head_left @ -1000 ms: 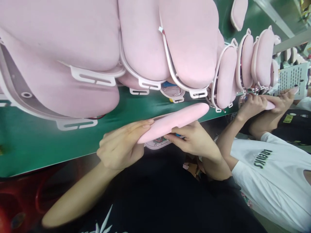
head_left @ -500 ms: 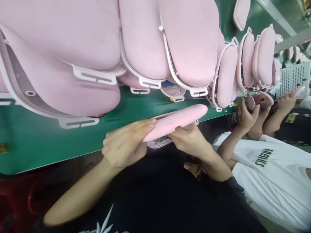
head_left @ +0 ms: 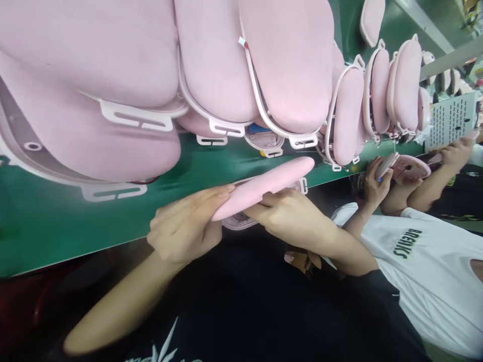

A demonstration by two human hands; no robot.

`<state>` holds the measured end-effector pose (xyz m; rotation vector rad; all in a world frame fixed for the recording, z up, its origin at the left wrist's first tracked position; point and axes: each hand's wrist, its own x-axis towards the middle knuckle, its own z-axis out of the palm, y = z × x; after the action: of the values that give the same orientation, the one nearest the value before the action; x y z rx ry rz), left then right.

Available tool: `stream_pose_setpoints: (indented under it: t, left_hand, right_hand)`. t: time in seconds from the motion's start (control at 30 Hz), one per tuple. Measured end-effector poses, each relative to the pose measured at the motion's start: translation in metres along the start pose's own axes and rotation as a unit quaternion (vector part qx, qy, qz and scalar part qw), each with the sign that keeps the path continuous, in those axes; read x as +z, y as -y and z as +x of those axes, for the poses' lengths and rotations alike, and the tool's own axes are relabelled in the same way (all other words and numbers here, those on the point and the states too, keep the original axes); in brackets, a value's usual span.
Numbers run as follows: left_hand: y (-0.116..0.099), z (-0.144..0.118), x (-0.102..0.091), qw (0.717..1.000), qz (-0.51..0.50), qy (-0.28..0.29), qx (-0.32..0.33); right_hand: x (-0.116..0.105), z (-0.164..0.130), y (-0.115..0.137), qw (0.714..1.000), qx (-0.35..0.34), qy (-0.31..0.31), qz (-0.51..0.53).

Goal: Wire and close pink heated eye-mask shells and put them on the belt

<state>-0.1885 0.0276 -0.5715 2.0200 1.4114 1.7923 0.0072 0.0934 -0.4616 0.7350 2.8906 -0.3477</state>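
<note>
My left hand (head_left: pixel 184 221) is closed on the near-left end of a pink padded cover (head_left: pixel 266 188), thumb and fingers pinching its edge. The cover is tilted, its right end raised. Under it lies a matching shell (head_left: pixel 239 221) with a pale rim and a slotted strap loop showing at the right; only part of its inside is visible. My right hand (head_left: pixel 287 208) has its fingers curled in the gap between cover and shell. The cover hides those fingertips, so what they pinch cannot be made out.
Large pink padded units (head_left: pixel 287 65) with slotted loops stand in a row along the green table (head_left: pixel 75 226). Further right are smaller-looking units (head_left: pixel 349 115). A co-worker's hands (head_left: pixel 377 183) hold an opened pink unit (head_left: pixel 415 166) beside a slotted white panel (head_left: pixel 451 120).
Both my hands and the cover have shifted slightly left in view. More of the lower shell's right loop now shows. The co-worker's unit is now opened wider.
</note>
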Motion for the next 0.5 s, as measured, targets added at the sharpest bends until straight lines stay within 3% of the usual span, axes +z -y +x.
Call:
stream_pose_setpoints:
  t: [0.23, 0.37, 0.5]
  left_hand:
    - [-0.004, 0.014, -0.007, 0.998, 0.036, 0.045, 0.022]
    - [-0.003, 0.015, -0.009, 0.998, 0.01, 0.049, 0.045]
    - [0.002, 0.011, -0.008, 0.995, 0.008, 0.07, 0.063]
  right_hand:
    - [-0.01, 0.014, -0.005, 0.993, 0.046, 0.101, 0.046]
    - [-0.009, 0.009, -0.002, 0.992, 0.053, 0.096, 0.06]
    - [0.0, 0.001, -0.003, 0.998, 0.012, 0.062, 0.031]
